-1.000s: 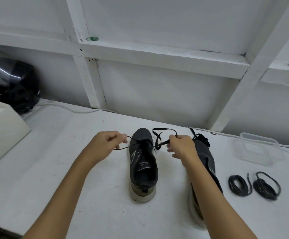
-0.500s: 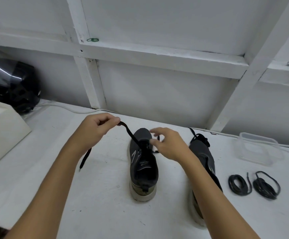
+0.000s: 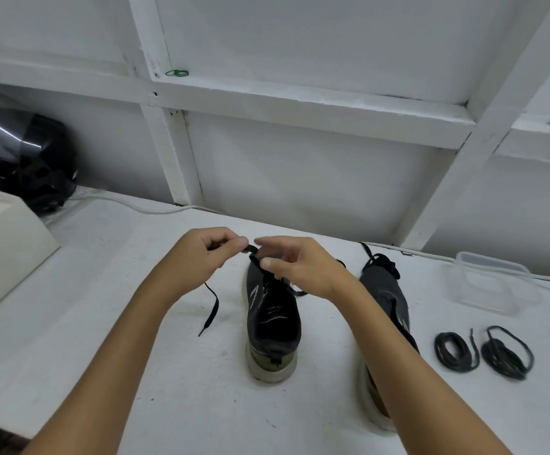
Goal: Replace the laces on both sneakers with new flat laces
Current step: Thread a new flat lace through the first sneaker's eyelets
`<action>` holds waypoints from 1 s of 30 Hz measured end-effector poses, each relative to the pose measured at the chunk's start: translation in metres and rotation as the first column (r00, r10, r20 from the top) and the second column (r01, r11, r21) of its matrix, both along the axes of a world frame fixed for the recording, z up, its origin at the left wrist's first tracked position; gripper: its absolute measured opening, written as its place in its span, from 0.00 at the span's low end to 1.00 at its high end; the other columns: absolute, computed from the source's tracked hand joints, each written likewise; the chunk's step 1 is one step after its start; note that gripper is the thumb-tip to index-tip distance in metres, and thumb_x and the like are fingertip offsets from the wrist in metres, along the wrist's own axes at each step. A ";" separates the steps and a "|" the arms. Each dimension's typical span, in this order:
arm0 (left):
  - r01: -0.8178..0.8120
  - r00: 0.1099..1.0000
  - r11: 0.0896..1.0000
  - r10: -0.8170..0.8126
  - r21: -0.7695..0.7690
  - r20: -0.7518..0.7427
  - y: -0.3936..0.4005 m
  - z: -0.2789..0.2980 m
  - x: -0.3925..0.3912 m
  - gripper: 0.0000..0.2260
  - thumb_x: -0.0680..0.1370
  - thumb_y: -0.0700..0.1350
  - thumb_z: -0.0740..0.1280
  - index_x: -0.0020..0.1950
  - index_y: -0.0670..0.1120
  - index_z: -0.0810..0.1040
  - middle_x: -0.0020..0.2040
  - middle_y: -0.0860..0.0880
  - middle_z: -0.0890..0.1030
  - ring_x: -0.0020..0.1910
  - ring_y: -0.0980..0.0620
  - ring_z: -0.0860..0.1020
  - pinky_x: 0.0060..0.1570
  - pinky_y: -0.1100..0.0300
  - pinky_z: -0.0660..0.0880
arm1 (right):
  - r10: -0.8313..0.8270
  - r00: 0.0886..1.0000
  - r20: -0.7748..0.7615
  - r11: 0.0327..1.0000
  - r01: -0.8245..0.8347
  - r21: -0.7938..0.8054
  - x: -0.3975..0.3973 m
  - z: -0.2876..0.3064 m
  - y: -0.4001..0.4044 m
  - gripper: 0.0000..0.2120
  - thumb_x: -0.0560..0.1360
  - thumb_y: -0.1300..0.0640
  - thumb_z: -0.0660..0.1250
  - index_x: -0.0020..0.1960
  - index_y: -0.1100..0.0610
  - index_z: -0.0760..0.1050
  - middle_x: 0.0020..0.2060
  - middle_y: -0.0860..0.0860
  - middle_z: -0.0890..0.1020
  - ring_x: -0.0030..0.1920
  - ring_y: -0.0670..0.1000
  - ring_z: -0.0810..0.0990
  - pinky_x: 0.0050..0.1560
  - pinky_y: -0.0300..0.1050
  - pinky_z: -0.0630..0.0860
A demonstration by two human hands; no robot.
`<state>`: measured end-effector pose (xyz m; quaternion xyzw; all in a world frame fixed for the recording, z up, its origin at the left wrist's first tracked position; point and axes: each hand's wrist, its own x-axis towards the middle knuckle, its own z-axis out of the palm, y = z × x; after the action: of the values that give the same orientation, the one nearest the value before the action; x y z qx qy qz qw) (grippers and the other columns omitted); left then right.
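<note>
Black flat lace (image 3: 212, 307), pinched by left hand (image 3: 198, 257)

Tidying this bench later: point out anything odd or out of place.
Little stands out. The right sneaker lies tipped on its side, unlike the upright left sneaker. A green rubber band sits on the wall ledge, away from the work.
</note>
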<state>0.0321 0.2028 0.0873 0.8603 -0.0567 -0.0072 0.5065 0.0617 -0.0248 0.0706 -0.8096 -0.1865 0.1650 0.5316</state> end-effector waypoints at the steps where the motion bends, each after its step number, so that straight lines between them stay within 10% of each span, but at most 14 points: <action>1: 0.005 1.000 1.000 -0.005 -0.002 -0.003 -0.002 0.000 0.000 0.10 0.79 0.58 0.68 0.46 0.54 0.84 0.29 0.55 0.67 0.32 0.54 0.65 0.32 0.66 0.63 | 0.004 1.000 0.003 1.000 -0.004 -0.011 0.000 0.001 0.001 0.10 0.78 0.51 0.72 0.57 0.39 0.82 0.49 0.39 0.86 0.37 0.41 0.79 0.44 0.34 0.75; 7: 0.004 0.999 0.998 -0.002 0.061 -0.038 -0.002 -0.006 -0.001 0.10 0.80 0.58 0.66 0.47 0.55 0.84 0.29 0.55 0.68 0.30 0.56 0.65 0.29 0.69 0.63 | -0.218 0.972 0.092 0.963 0.230 -0.142 0.008 -0.004 -0.005 0.08 0.81 0.51 0.65 0.43 0.47 0.77 0.35 0.42 0.80 0.35 0.43 0.78 0.38 0.39 0.71; 11: -0.008 0.996 0.996 0.016 0.088 -0.089 0.009 -0.014 -0.007 0.09 0.81 0.56 0.65 0.46 0.57 0.84 0.29 0.55 0.69 0.29 0.57 0.66 0.31 0.67 0.66 | -0.470 0.863 0.187 0.797 0.505 -0.330 0.020 -0.011 -0.028 0.05 0.82 0.56 0.63 0.48 0.53 0.76 0.47 0.51 0.83 0.48 0.54 0.80 0.47 0.46 0.75; 15: 0.004 0.994 0.996 0.006 0.091 -0.107 0.004 -0.020 -0.008 0.09 0.80 0.54 0.66 0.44 0.58 0.83 0.28 0.56 0.70 0.26 0.58 0.65 0.27 0.69 0.63 | -0.300 0.936 0.183 0.846 0.350 -0.403 0.012 -0.010 -0.030 0.22 0.80 0.55 0.67 0.73 0.50 0.71 0.68 0.47 0.76 0.57 0.50 0.79 0.57 0.46 0.76; 20: 0.055 0.997 0.992 -0.049 0.110 -0.059 -0.014 -0.019 -0.003 0.07 0.80 0.54 0.67 0.45 0.57 0.83 0.32 0.55 0.77 0.31 0.61 0.72 0.31 0.67 0.70 | -0.030 0.986 0.164 0.947 0.081 -0.310 0.002 -0.003 -0.002 0.06 0.78 0.52 0.70 0.54 0.44 0.83 0.46 0.40 0.84 0.41 0.37 0.77 0.37 0.24 0.69; 25: 0.052 0.996 0.993 -0.045 0.107 -0.071 -0.005 -0.025 -0.006 0.08 0.81 0.54 0.66 0.43 0.60 0.82 0.30 0.58 0.76 0.28 0.61 0.71 0.29 0.72 0.67 | -0.133 0.970 0.206 0.881 0.211 -0.424 0.007 -0.003 -0.007 0.07 0.81 0.57 0.62 0.47 0.50 0.77 0.40 0.46 0.81 0.40 0.48 0.78 0.40 0.46 0.75; 30: 0.089 0.976 0.989 -0.063 0.114 -0.209 0.014 -0.042 -0.015 0.08 0.82 0.50 0.65 0.49 0.60 0.83 0.39 0.57 0.83 0.33 0.61 0.76 0.37 0.66 0.71 | -0.269 0.912 0.311 0.779 0.396 -0.487 0.016 -0.011 -0.021 0.08 0.80 0.62 0.58 0.44 0.51 0.71 0.39 0.47 0.78 0.41 0.53 0.77 0.35 0.45 0.68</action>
<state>0.0172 0.2165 0.0454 0.8818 -0.0367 -0.1184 0.4550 0.0775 -0.0456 0.0594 -0.9592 -0.0442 0.0215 0.2783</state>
